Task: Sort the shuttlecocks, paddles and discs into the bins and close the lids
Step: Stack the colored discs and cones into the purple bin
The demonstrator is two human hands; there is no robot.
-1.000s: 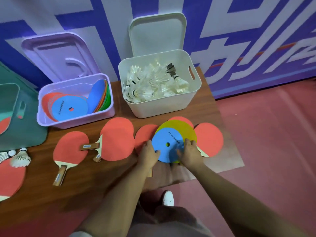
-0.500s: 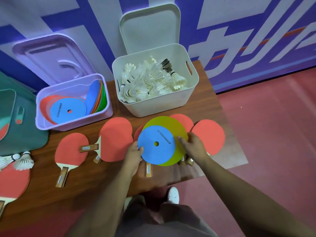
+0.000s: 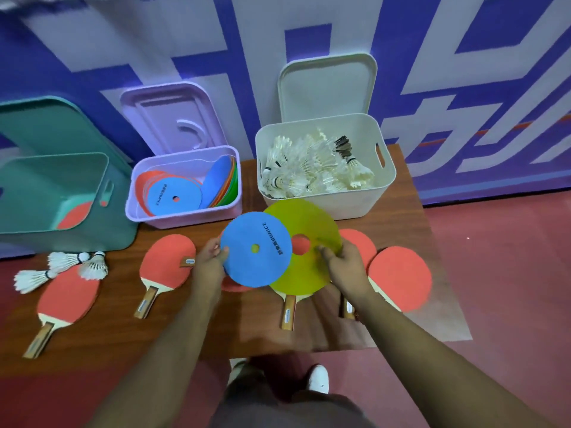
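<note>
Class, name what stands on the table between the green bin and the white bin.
In the head view, the purple bin, holding discs, stands between the green bin and the white bin.

The left grip [image 3: 207, 267] pinched a blue disc [image 3: 247, 264] overlapping the yellow disc [image 3: 312, 223] held by the right grip [image 3: 346, 270], above paddles [image 3: 167, 264] on the table [image 3: 216, 332].

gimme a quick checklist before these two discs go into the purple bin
1. Left hand grips the blue disc: ok.
2. Right hand grips the yellow disc: ok.
3. Purple bin open, purple lid leaning behind it: ok.
4. Room in the bin above the discs already inside: ok.
5. Held discs clear of the paddles below: cannot tell.
</note>
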